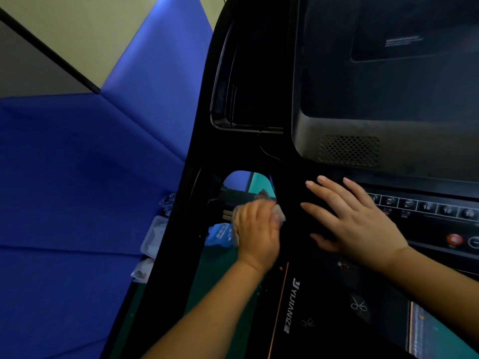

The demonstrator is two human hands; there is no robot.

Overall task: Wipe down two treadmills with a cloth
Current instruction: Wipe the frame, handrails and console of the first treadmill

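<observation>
**Stray key press is my worry**

The left hand [255, 231] grips the bunched cloth [279, 215] against the treadmill [293, 182] frame, at the edge of a gap. The right hand [355, 218] lies flat, fingers spread, just beside the key row [427, 207] and red button [454, 239]. I judge that a slide rightward could press one, and the cloth could drop through the gap.

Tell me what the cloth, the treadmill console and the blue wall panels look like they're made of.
Cloth: soft woven or fleecy fabric, pale and matte; it bunches in the left hand. Treadmill console: moulded plastic, dark and matte, with a perforated grille. Blue wall panels: probably padded vinyl or foam, given the soft sheen and creased seams.
</observation>
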